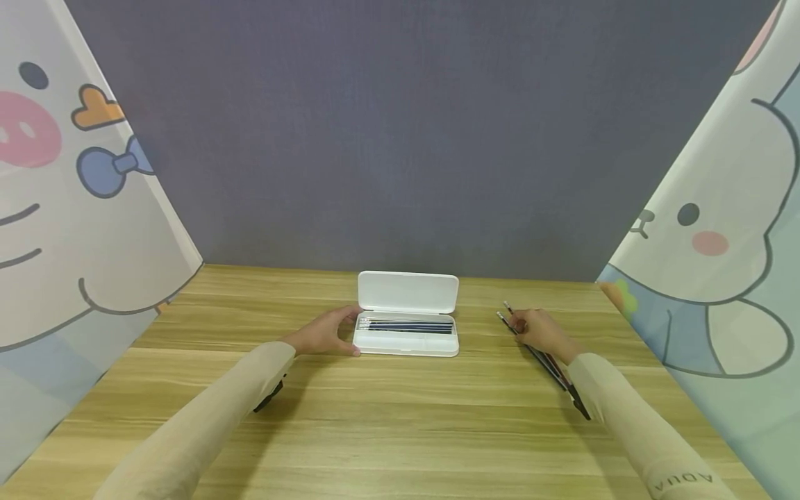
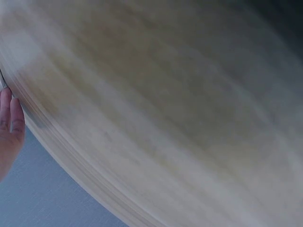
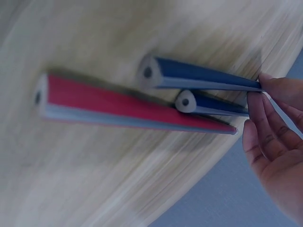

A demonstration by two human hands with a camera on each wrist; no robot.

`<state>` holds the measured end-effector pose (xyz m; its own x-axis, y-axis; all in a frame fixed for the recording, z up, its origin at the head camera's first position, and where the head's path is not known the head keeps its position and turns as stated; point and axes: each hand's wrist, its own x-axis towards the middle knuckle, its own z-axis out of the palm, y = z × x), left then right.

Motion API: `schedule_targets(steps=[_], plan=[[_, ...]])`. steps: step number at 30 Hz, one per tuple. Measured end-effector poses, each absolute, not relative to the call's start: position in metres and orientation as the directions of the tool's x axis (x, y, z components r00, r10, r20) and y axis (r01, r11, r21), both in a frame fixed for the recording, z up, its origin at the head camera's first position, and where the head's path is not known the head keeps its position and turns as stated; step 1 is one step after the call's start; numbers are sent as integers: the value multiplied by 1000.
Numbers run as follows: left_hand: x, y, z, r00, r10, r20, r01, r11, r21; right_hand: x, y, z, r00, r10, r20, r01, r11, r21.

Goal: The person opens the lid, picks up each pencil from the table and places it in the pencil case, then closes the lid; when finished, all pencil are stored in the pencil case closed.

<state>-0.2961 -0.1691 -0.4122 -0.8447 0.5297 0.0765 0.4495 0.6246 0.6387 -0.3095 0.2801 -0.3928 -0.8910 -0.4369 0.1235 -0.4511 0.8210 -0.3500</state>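
Note:
A white pencil case (image 1: 387, 342) lies on the table with its lid (image 1: 408, 292) raised. My left hand (image 1: 325, 332) holds its left end, thumb at the front corner and fingers at the back one. Several dark pencils (image 1: 409, 326) lie in the back compartment. Over to the right, my right hand (image 1: 540, 330) pinches a blue pencil (image 3: 203, 74) between thumb and fingers near its far end. Beside that, in the right wrist view, are a second blue pencil (image 3: 215, 105) and a red pencil (image 3: 118, 104), both with flat, unsharpened near ends.
The wooden table (image 1: 400, 423) meets a grey panel (image 1: 406, 139) behind the case. Cartoon-printed panels stand at the left (image 1: 75, 243) and right (image 1: 719, 243). A dark wrist strap (image 1: 578, 401) hangs under the right sleeve.

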Motion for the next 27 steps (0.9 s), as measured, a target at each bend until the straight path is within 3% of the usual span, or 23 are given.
schedule_targets(steps=[27], plan=[[-295, -168, -412, -841, 534, 85, 460, 624, 631, -309, 276, -379, -891, -427, 152, -452, 816, -360]])
